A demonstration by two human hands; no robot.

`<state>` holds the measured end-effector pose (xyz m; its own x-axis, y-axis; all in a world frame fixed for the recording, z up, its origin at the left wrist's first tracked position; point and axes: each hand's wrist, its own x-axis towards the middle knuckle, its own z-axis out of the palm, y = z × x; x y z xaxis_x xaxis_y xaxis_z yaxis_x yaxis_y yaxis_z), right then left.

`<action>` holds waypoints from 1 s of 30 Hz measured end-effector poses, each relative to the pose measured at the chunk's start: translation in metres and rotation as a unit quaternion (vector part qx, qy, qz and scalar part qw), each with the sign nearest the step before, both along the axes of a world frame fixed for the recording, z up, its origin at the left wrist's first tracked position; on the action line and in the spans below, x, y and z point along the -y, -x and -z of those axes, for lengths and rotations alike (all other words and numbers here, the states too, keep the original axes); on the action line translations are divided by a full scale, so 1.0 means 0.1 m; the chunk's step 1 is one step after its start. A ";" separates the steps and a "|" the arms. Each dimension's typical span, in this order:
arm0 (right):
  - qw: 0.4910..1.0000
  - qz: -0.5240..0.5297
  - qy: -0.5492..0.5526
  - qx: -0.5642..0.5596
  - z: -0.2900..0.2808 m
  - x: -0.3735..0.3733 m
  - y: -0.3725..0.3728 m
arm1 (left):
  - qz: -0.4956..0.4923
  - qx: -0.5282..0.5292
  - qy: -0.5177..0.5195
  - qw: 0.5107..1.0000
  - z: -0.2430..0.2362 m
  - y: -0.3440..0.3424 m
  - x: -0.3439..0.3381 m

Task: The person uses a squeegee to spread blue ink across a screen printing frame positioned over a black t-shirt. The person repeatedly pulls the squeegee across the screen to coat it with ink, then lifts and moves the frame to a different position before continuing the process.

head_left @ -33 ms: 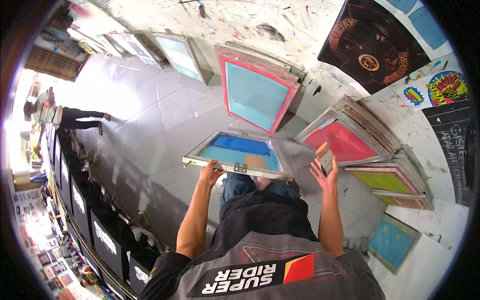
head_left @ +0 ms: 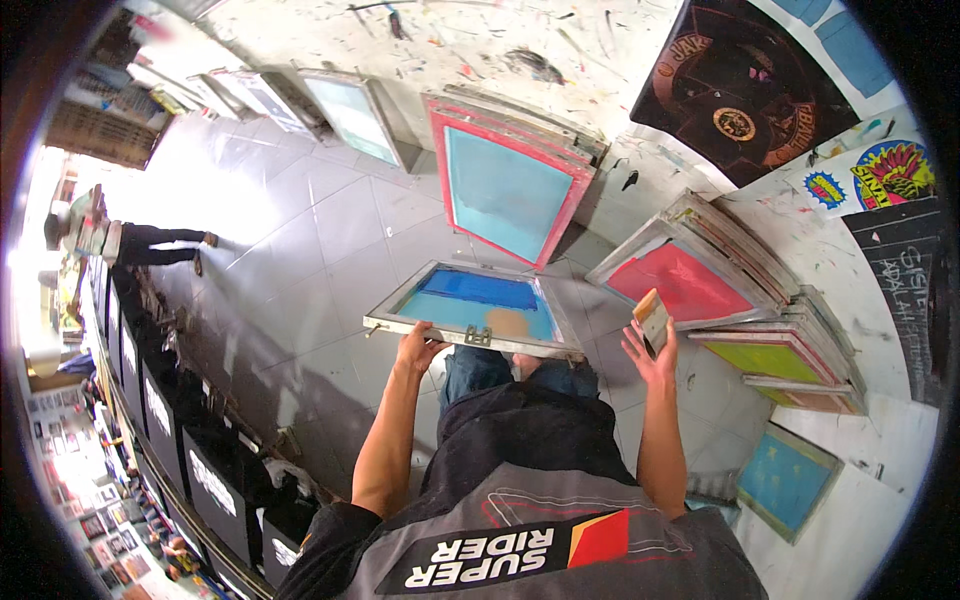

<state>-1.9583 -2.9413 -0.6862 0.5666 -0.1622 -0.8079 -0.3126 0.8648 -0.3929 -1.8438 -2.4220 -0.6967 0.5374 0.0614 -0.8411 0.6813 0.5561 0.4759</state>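
Observation:
My left hand (head_left: 418, 346) grips the near left edge of a screen-printing frame (head_left: 455, 312), fingers curled at its pale rim. The frame is tilted in front of my legs. A dark blue band lies across the far part of its light blue mesh, and a small metal fitting sits on the near edge. Off to the right, apart from the frame, my right hand (head_left: 655, 362) holds a squeegee (head_left: 651, 316) with a light wooden edge. The squeegee rests upright against the palm, with several fingertips spread away from it.
Along the wall lean a red-edged screen (head_left: 510, 195), a stack with a red mesh (head_left: 680, 280), green-meshed screens (head_left: 770, 358) and a blue screen (head_left: 790, 482). Black printed shirts (head_left: 215, 480) line the left side. A person (head_left: 120, 238) stands at the far left on the tiled floor.

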 end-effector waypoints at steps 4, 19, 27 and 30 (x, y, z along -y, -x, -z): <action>0.997 0.070 -0.016 0.002 -0.14 0.01 0.22 | 0.095 0.007 0.008 0.995 0.32 -0.59 0.01; 0.976 0.203 0.027 -0.079 -0.44 -1.13 -0.03 | 0.164 -0.083 0.064 0.981 1.03 -2.96 0.21; 0.965 0.236 0.059 -0.101 -0.57 -1.61 -0.37 | 0.243 -0.100 0.027 0.964 1.31 -4.39 0.93; 0.961 0.241 0.079 -0.113 -0.62 -1.87 -0.31 | 0.246 -0.096 0.017 0.964 1.50 -4.75 1.21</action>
<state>-1.9271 -2.7541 -0.6239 0.2083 -0.4919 -0.8453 0.0166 0.8660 -0.4999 -1.3691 -2.5430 -0.8468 0.3288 -0.1906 -0.9250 0.9405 0.1551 0.3023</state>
